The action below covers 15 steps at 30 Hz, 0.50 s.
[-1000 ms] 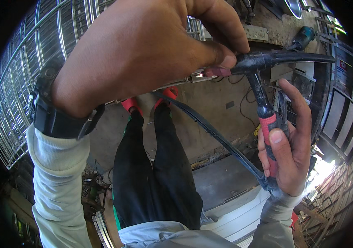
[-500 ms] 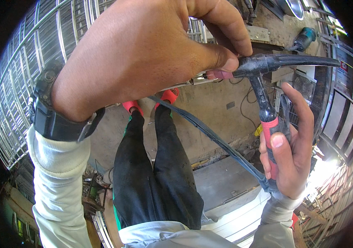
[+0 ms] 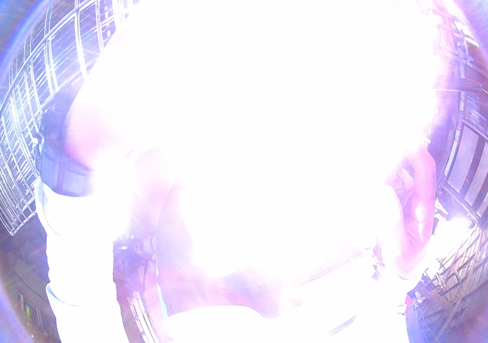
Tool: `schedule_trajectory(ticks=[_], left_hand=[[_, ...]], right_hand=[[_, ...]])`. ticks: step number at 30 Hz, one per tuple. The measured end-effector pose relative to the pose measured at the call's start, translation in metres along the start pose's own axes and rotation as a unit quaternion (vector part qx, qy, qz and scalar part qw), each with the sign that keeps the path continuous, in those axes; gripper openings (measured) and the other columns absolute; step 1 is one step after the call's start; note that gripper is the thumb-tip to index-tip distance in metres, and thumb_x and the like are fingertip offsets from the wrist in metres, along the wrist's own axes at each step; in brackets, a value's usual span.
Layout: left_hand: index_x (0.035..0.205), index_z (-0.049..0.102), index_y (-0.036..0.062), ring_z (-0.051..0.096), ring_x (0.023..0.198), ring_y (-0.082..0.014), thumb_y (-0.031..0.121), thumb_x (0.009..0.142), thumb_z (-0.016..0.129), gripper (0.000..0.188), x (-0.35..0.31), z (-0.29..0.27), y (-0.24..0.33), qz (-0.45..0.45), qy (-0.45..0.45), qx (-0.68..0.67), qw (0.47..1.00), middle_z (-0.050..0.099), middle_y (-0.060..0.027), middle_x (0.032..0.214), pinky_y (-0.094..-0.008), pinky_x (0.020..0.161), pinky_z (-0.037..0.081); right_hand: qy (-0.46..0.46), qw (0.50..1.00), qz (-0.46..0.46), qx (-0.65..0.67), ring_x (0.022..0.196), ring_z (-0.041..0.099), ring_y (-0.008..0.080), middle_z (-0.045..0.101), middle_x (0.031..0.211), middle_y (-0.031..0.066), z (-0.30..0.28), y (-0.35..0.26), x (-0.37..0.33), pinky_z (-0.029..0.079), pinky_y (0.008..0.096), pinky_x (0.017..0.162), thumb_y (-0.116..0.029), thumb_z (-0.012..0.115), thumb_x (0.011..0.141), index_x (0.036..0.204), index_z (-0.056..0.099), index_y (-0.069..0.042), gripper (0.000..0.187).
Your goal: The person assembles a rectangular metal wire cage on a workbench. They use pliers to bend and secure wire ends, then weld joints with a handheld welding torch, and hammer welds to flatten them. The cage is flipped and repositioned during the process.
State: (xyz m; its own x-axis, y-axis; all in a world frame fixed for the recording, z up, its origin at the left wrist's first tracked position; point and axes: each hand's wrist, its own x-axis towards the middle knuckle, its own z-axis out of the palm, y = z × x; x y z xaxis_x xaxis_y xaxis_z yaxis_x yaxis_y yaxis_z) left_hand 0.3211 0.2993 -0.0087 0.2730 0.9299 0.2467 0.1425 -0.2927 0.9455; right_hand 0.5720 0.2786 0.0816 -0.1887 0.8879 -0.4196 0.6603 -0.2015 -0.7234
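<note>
A blinding white glare covers the middle of the head view and hides most of both hands. Of my left hand [image 3: 86,128], only the wrist side shows, beside a dark wristwatch [image 3: 64,154] above a pale sleeve [image 3: 78,246]; its fingers are lost in the light. At the right edge of the glare, the outer side of my right hand [image 3: 419,200] shows, curled as it was around the red-and-black handle of a TIG welding torch. The torch itself, its tip and its cable are washed out.
A shiny metal wire grid [image 3: 24,137] stands along the left. At the right is a slatted frame panel [image 3: 469,163], with a bright patch [image 3: 455,231] and piled strips [image 3: 461,280] below. My dark trouser leg [image 3: 169,266] shows faintly.
An intense white-violet light has flared up across the middle, whiting out the torch, the fingers and the floor. My wrists and sleeves stay in nearly the same places.
</note>
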Motion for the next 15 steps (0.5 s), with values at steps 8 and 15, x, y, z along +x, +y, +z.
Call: schedule_trajectory(ticks=[8,15], left_hand=[[0.1,0.079,0.0078,0.067,0.095,-0.0185,0.01,0.08,0.085,0.021,-0.019,0.003,0.002,-0.006,0.01,0.046,0.999,0.076,-0.0052,0.095,-0.0341,0.085,0.052],[0.099,0.079,0.0074,0.067,0.092,-0.0177,0.008,0.081,0.084,0.019,-0.034,0.008,-0.014,0.035,0.029,-0.038,0.998,0.077,-0.004,0.092,-0.0338,0.084,0.053]], right_hand=[[0.003,1.0,-0.003,0.002,0.047,0.045,0.0048,0.059,0.09,0.0102,0.009,0.007,-0.012,0.034,0.018,0.04,-0.029,0.061,0.096,0.156,0.031,-0.002,0.072],[0.002,1.0,-0.008,0.005,0.046,0.044,0.0051,0.059,0.086,0.0092,0.019,0.011,-0.014,0.034,0.0181,0.04,-0.03,0.062,0.096,0.156,0.03,-0.002,0.073]])
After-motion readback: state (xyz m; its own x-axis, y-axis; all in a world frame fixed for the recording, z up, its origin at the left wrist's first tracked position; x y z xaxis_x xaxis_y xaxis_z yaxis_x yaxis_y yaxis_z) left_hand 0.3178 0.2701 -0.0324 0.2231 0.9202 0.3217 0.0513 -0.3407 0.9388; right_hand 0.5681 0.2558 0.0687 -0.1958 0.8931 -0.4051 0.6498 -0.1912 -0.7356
